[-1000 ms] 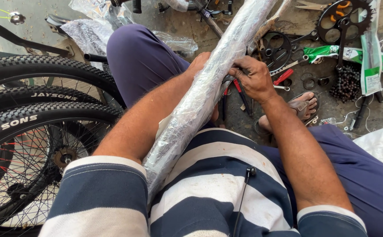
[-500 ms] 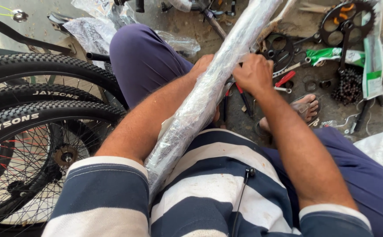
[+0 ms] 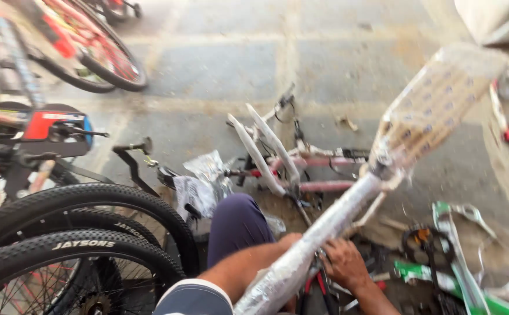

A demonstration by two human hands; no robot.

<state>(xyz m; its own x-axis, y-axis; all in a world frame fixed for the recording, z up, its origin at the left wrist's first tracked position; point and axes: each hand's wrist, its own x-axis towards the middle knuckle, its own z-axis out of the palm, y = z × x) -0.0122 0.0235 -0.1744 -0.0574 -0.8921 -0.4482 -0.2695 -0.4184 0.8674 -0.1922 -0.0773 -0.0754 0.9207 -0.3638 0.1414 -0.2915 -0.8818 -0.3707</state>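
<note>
Both hands have slid low in the lifted view, right hand (image 3: 345,265) fingers curled on the plastic-wrapped bicycle frame tube (image 3: 318,236), left hand (image 3: 286,240) grip hidden behind it, wrapping intact along its length, pink frame (image 3: 318,175) lying unassembled beyond.

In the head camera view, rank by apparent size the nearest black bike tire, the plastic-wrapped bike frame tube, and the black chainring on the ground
1. Nearest black bike tire, cut off by the picture's edge, and the plastic-wrapped bike frame tube: both near the camera, too close to rank.
2. Black chainring, clearly smallest.
</note>
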